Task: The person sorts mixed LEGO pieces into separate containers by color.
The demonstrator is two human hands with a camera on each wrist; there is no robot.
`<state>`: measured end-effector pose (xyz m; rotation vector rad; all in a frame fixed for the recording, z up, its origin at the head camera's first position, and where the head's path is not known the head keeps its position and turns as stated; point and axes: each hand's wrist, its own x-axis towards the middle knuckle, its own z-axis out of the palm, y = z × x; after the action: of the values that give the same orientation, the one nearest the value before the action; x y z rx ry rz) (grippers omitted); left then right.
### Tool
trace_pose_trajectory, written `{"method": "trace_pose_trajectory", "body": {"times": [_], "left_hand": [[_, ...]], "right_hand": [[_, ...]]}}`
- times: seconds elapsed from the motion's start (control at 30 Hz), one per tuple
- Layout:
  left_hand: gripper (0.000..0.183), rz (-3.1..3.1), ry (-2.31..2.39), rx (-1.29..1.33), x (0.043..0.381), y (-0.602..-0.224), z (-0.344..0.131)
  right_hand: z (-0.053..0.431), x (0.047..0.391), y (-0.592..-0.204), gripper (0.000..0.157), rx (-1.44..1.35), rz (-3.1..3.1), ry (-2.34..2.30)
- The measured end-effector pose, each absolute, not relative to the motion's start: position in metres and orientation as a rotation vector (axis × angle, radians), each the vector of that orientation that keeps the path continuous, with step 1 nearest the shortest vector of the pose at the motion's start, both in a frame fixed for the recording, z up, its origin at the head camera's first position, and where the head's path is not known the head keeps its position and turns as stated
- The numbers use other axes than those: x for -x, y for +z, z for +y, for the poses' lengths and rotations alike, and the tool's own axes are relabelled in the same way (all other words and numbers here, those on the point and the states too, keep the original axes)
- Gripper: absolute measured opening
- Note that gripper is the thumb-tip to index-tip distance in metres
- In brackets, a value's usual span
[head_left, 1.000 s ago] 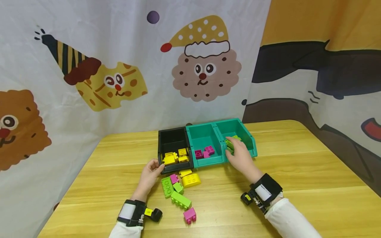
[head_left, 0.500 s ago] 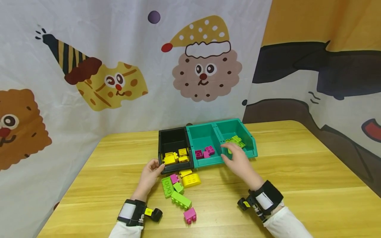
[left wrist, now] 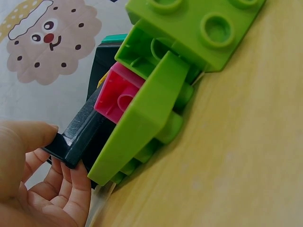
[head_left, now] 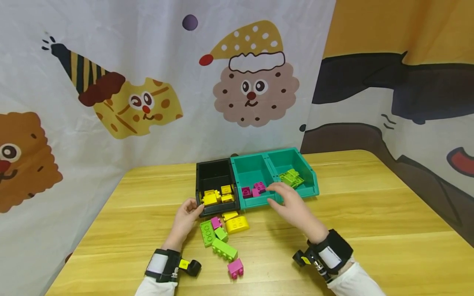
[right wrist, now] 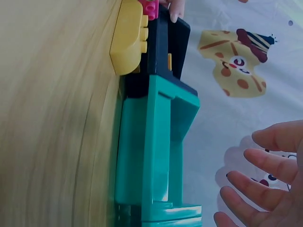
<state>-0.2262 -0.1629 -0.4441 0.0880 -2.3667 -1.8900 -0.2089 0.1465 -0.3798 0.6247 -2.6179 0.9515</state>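
My left hand (head_left: 186, 216) grips the front left corner of the black bin (head_left: 216, 167); in the left wrist view the thumb lies on top of its edge, fingers curled beneath. My right hand (head_left: 290, 205) hovers over the front of the teal bins (head_left: 253, 162), fingers spread and holding nothing, as the right wrist view also shows. Yellow building blocks (head_left: 211, 198) lie in the black bin, magenta blocks (head_left: 260, 187) in the middle bin and lime green blocks (head_left: 291, 178) in the right one.
In front of the black bin lie loose blocks on the wooden table (head_left: 140, 218): a yellow arched block (head_left: 237, 224), a long green block (head_left: 224, 249), a green plate-like block (head_left: 207, 233) and a pink block (head_left: 235, 268). A patterned curtain (head_left: 155, 49) hangs behind.
My right hand has drawn back from the green blocks in the right bin, moving left toward the middle bin's front. My left hand stays on the black bin.
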Motion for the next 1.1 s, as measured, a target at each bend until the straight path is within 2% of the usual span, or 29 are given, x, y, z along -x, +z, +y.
{"method": "trace_pose_trajectory", "body": {"times": [0.37, 0.9, 1.1], "left_hand": [[0.014, -2.361, -1.897, -0.079, 0.229, -0.445, -0.164], [0.014, -2.376, -1.908, -0.087, 0.228, -0.445, -0.165], [0.014, -2.376, -1.912, -0.094, 0.229, -0.446, -0.165]], "right_hand": [[0.125, 0.191, -0.374, 0.034, -0.762, -2.672, 0.895], [0.084, 0.147, -0.378, 0.05, -1.252, -2.891, 0.589], [0.076, 0.136, -0.382, 0.049, -1.464, -2.858, 0.529]]}}
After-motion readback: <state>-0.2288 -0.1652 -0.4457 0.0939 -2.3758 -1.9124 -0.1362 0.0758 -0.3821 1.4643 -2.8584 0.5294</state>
